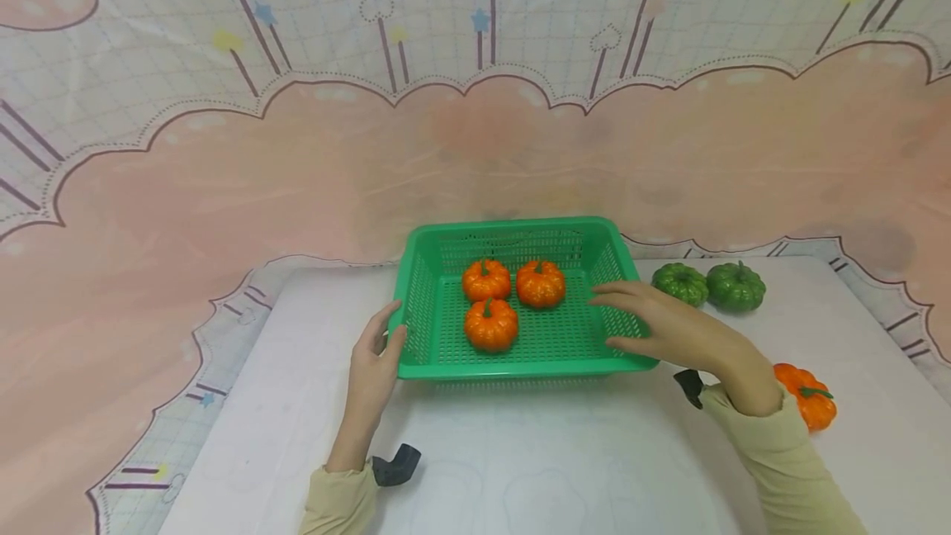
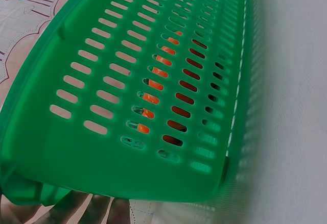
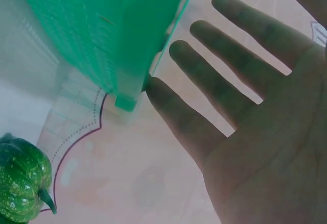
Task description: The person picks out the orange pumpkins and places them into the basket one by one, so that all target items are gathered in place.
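Note:
A green basket (image 1: 520, 371) of slotted plastic stands on the white table, with three small orange pumpkins inside: one at the back left (image 1: 486, 280), one at the back right (image 1: 541, 284) and one in front (image 1: 491, 325). My left hand (image 1: 374, 366) is at the basket's left rim, thumb apart from the fingers. In the left wrist view those fingers (image 2: 99, 208) are partly hidden behind the basket's end. Over the right rim, my right hand (image 1: 654, 320) spreads its fingers (image 3: 199, 76) and holds nothing; whether it touches the rim I cannot tell.
Two green pumpkins (image 1: 679, 284) (image 1: 735, 286) sit right of the basket at the table's back. Another orange pumpkin (image 1: 806, 396) lies beside my right forearm. A patterned cloth (image 1: 475, 147) hangs behind the white table (image 1: 565, 461).

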Tool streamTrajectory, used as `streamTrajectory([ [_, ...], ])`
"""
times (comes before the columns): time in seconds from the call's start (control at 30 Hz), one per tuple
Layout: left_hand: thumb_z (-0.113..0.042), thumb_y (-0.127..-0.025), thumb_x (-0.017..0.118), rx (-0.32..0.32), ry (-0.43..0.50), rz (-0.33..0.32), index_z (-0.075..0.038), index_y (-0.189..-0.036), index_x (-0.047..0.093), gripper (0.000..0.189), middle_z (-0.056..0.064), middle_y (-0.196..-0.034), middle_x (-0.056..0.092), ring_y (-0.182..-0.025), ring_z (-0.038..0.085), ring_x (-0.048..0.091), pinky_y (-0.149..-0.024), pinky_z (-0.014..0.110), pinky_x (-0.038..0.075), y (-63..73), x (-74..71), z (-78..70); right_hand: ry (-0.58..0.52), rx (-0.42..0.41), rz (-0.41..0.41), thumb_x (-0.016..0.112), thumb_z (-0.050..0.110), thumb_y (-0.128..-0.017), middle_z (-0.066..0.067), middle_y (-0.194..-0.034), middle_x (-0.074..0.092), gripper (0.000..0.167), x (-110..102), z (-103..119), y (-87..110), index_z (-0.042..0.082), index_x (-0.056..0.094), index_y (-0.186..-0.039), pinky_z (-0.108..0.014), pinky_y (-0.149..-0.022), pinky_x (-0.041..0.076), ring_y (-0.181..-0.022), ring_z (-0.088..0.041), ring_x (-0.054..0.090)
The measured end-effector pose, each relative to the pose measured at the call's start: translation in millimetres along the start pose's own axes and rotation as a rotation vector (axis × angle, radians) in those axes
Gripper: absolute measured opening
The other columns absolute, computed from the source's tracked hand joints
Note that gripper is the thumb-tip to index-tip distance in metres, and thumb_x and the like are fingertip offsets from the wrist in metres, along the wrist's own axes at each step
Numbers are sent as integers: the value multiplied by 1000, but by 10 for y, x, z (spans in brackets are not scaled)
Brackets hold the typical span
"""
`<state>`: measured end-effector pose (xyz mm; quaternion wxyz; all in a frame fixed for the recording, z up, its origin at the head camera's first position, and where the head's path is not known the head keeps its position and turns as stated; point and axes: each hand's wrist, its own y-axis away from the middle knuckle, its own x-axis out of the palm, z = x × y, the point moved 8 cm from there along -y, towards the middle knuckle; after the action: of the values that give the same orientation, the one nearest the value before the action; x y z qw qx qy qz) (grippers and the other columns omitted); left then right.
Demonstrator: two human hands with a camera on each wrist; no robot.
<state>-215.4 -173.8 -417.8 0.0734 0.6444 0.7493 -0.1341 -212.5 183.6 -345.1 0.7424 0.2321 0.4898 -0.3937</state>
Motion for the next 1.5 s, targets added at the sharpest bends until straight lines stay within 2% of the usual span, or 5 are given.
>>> streamTrajectory([
  [0.33, -20, -104, 52, -2, 10, -1, -13, -147, 46, 44, 12, -154, 42, -134, 36, 50, -102, 50, 51, 5, -5, -22, 2, 5, -42, 71, 33, -93, -11, -149, 48, 55, -69, -44, 109, 11, 55, -140, -59, -106, 42, -137, -37, 42],
  [0.57, -19, -104, 52, 4, 9, -7, -13, -146, 47, 43, 12, -154, 42, -134, 36, 50, -102, 50, 50, 1, -14, -12, 1, 60, -36, 73, 31, -92, -11, -151, 46, 57, -79, -133, 181, 11, 54, -141, -61, -108, 40, -139, -38, 39],
  [0.83, -19, -104, 52, 4, 3, -5, -14, -146, 47, 43, 11, -153, 44, -133, 35, 51, -102, 50, 51, -3, -9, -12, -1, 50, -61, 75, 26, -90, -11, -148, 48, 56, -102, -194, 272, 7, 55, -139, -61, -108, 38, -139, -39, 39],
  [1.2, -20, -104, 52, 7, 10, -7, -14, -146, 47, 43, 11, -153, 43, -134, 36, 50, -102, 51, 50, 2, -1, -9, -13, 23, -89, 73, 32, -91, -13, -145, 51, 53, -145, -212, 364, 7, 58, -136, -63, -105, 39, -136, -40, 41],
  [1.5, -21, -104, 52, 4, 6, -2, -12, -147, 46, 44, 12, -154, 43, -134, 37, 49, -104, 51, 49, 3, 4, -16, -66, 70, -92, 69, 34, -94, -13, -145, 50, 50, -118, -331, 480, 10, 57, -136, -66, -104, 37, -137, -41, 40],
])
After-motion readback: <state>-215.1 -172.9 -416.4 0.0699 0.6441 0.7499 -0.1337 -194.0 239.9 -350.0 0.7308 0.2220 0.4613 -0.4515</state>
